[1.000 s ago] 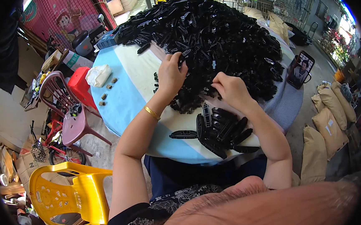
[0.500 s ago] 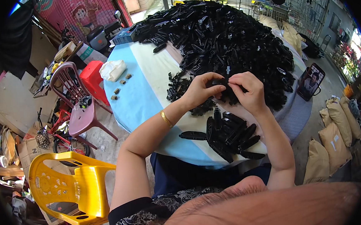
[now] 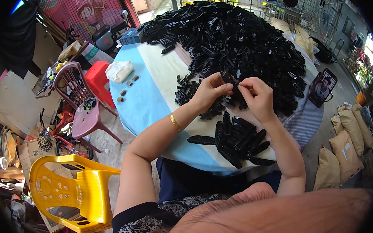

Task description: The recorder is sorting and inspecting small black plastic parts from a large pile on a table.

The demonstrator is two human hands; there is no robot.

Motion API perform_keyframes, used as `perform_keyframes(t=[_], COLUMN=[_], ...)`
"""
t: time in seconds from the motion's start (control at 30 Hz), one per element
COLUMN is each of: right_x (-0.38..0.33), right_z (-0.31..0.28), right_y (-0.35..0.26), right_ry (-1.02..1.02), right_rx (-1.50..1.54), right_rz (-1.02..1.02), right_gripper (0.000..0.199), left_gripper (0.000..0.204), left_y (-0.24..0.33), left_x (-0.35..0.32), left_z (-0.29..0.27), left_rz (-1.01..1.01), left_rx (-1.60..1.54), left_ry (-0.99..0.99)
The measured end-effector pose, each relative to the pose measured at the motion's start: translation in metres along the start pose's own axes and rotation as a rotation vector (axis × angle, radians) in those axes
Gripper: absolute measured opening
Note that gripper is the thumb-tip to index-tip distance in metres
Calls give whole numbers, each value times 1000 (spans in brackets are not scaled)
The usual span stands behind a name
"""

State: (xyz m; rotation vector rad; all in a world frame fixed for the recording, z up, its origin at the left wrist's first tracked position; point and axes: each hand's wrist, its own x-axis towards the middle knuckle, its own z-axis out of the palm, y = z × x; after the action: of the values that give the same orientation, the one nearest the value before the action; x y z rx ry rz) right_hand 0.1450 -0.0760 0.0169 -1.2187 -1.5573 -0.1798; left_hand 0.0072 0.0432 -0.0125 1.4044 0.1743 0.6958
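Observation:
My left hand and my right hand meet above the table, thumbs and fingers pinched round a small black plastic piece. Its outline blends into the dark pile behind, so its exact shape is hard to make out. Beyond my hands rises a large pile of long black plastic pieces. To the left of my left hand sits a smaller heap of little black parts. Closer to me, below both hands, lies a loose group of long, narrow black pieces. A gold bangle circles my left wrist.
The round table's striped cloth holds a white bag, several small brown plugs and a blue box. A phone stands at the right edge. Yellow and mauve chairs stand left; brown sacks sit right.
The whole view has shifted slightly. My hands stay in nearly the same place, with a small change in finger position; the dark piece shows a little more between them.

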Motion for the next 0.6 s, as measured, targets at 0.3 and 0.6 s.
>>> perform_keyframes(t=[0.3, 0.6], right_x=[3, 8], right_z=[1, 0], right_y=[-1, -7], right_ry=[111, -56], right_rx=[-25, -129], right_rz=[-139, -431], right_gripper=[8, 18], left_gripper=[24, 29], left_y=[9, 7], left_x=[-2, -1], left_z=[10, -5], left_rz=[-272, -427], left_rx=[-216, -171], left_ry=[62, -41])
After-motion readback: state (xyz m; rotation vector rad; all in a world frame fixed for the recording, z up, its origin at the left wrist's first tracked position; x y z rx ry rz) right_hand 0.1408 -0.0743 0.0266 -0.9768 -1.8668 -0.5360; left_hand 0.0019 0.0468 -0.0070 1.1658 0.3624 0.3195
